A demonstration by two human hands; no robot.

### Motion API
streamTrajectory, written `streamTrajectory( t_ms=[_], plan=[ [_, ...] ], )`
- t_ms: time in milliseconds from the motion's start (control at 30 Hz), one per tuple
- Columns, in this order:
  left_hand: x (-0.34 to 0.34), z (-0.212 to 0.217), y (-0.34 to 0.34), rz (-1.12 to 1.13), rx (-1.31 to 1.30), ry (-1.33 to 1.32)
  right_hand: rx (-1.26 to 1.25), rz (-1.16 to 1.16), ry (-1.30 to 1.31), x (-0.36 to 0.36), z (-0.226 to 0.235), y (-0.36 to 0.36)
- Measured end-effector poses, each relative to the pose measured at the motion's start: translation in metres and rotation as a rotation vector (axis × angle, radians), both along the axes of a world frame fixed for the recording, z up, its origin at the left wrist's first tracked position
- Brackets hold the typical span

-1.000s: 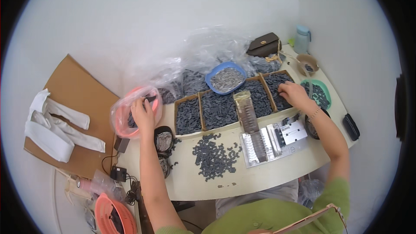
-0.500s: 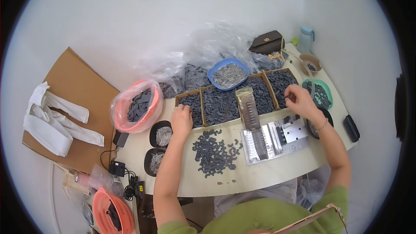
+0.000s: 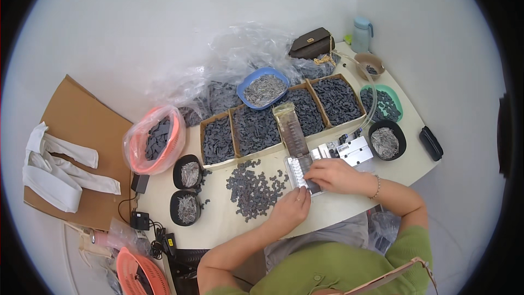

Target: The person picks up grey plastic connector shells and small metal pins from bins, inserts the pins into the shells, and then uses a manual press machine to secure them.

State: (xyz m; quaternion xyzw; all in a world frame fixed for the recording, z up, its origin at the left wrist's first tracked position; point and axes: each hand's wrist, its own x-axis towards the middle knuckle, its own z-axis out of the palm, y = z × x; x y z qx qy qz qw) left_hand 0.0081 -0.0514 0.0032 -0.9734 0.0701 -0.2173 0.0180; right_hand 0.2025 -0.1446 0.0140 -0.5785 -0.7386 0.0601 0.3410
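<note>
Both of my hands are at a silver metal jig [image 3: 355,152] on the table. My left hand [image 3: 291,210] is at its near left corner, fingertips together at the end of a white slotted strip [image 3: 295,170]. Over the jig's middle lies my right hand [image 3: 337,176], its fingers drawn together beside the strip. Whatever either hand holds is too small or covered to make out. A clear ribbed plastic plate [image 3: 291,130] extends from the jig toward the boxes. Left of my left hand, small dark grey plastic pieces [image 3: 255,190] lie in a loose pile.
Behind stands a divided cardboard box [image 3: 229,158] of dark pieces. A blue tray [image 3: 240,94] holds metal pins. Black bowls [image 3: 177,219] of pins sit left; another black bowl [image 3: 403,145] and a green tray [image 3: 400,110] are right. A pink basket [image 3: 177,142] is far left.
My left hand has left the box's left compartment and my right hand its right compartment. Both have come down to the jig. The whole view has shifted slightly.
</note>
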Motion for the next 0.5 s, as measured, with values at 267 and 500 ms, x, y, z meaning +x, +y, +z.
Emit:
streamTrajectory(
  t_ms=[267, 500],
  plan=[
    [0.002, 0.004, -0.016, 0.124, 0.181, 0.054, 0.139, 0.001, -0.242, -0.017, -0.020, 0.004],
    [0.021, 0.035, 0.101, 0.281, -0.237, -0.042, 0.315, 0.043, -0.530, -0.037, -0.018, -0.013]
  ],
)
